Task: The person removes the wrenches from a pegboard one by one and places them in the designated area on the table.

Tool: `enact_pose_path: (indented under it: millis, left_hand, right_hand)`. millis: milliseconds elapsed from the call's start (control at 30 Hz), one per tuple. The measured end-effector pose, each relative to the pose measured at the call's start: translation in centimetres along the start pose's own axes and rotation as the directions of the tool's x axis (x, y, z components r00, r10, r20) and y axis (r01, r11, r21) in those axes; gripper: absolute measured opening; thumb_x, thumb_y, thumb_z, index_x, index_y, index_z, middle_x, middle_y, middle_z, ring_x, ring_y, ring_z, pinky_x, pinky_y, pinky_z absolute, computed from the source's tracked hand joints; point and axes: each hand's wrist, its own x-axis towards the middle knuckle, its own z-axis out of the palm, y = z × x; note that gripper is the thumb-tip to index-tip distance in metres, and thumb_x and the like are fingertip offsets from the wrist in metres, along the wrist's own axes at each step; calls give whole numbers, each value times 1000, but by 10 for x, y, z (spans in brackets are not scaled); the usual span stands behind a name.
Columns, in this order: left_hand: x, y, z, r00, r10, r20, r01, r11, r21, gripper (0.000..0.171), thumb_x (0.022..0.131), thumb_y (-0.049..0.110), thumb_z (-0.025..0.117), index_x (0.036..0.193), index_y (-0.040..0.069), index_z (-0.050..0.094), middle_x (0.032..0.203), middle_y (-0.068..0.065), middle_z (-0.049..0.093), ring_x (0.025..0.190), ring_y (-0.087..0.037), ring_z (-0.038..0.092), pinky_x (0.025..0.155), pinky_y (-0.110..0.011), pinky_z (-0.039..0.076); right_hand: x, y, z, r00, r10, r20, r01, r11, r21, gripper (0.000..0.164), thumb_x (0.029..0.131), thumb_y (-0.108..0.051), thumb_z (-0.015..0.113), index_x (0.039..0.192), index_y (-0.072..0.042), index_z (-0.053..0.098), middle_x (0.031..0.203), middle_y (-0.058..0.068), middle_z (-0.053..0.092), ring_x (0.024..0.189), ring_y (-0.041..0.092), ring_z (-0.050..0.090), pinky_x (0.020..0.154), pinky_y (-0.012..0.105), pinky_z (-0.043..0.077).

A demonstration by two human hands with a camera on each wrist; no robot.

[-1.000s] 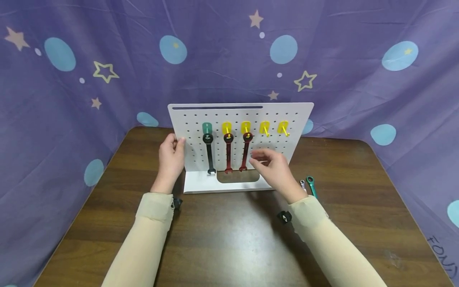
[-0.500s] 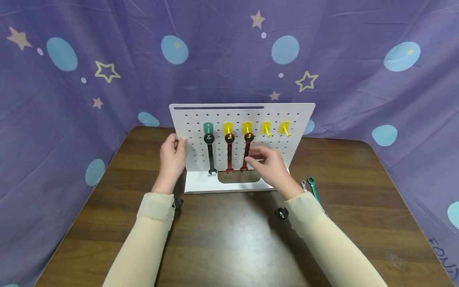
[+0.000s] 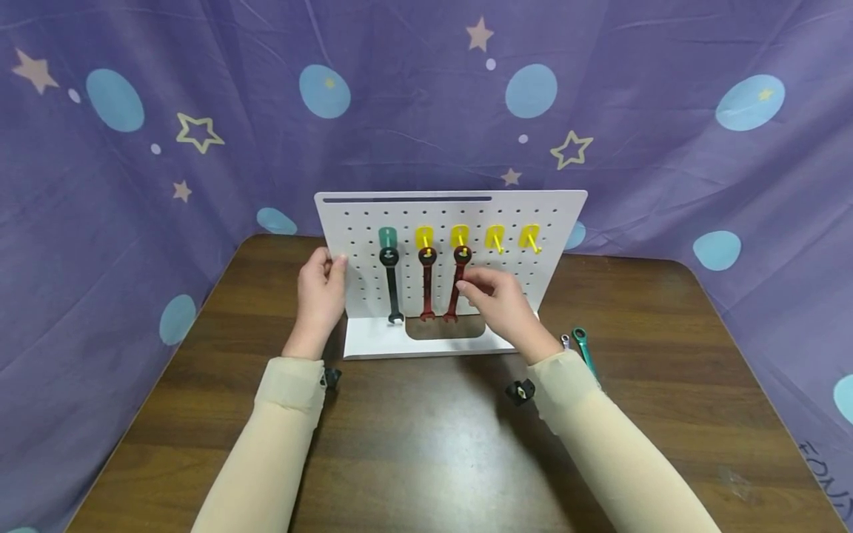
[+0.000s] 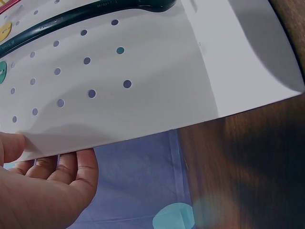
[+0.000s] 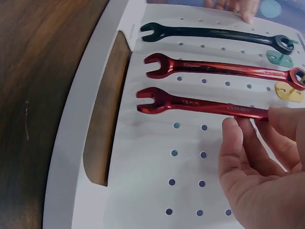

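A white pegboard (image 3: 373, 296) stands upright on the table, its left edge gripped between the thumb and fingers of my left hand (image 3: 321, 292). Three wrenches hang from its hooks: a dark green wrench (image 3: 392, 289) on the green hook, then a red wrench (image 3: 427, 290) and another red wrench (image 5: 205, 105) on yellow hooks. My right hand (image 3: 503, 303) pinches the shaft of the rightmost red wrench below its ring end. In the right wrist view that ring end is hidden behind my thumb and hand.
Two yellow hooks (image 3: 494, 238) on the right of the board carry nothing. On the table right of the board lie a green wrench (image 3: 582, 346) and a small silver wrench (image 3: 565, 340), partly hidden by my right forearm. A purple curtain (image 3: 426, 133) hangs behind.
My right hand has moved left to the rightmost red wrench and now pinches its shaft. That wrench's lower end has swung slightly left. My left hand stays on the board's edge.
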Motion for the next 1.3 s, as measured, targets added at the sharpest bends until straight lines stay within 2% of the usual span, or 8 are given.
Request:
enact_pose_path:
  millis: [133,467,733,1133,1300]
  left_hand:
    - [0,1,0,1000,5,2,-5,1000,-5,20,107,11,54,110,-6,62,81,-19,61,64,-19,45,54,-26,36]
    - [0,1,0,1000,-2,0,2,1000,5,20,107,12,54,111,-6,62,78,-17,58,64,-19,44,54,-26,35]
    - [-1,0,1,1000,0,0,0,1000,7,20,107,11,54,111,-6,62,77,-16,57,64,-19,43,54,-26,35]
    - [-1,0,1,1000,1,-5,-1,1000,13,19,107,11,54,110,-6,62,78,-18,59,63,-19,44,54,-26,35]
    - [-1,0,0,1000,2,-4,-2,1000,17,19,107,11,54,111,-5,63,76,-16,57,63,-18,43,54,-26,34]
  right_hand:
    - [-1,0,-2,1000,24,16,-24,999,34,16,102,-16,65,109,-3,73,100,6,73,88,38,68,75,39,55]
    - [-4,1,-3,1000,1,6,-1,999,35,16,102,-14,64,108,-1,73,97,7,73,84,34,68,74,37,56]
    - [-10,1,-3,1000,-30,-6,30,999,39,14,102,-11,65,106,-1,73,94,7,73,85,38,67,73,35,55]
    - [-16,1,-5,998,-67,-14,67,998,5,16,101,-11,65,108,1,73,91,3,72,78,24,65,71,35,53]
    - [-17,0,-5,997,-71,-21,71,997,22,13,101,-8,65,107,0,73,91,4,72,76,20,65,71,35,55]
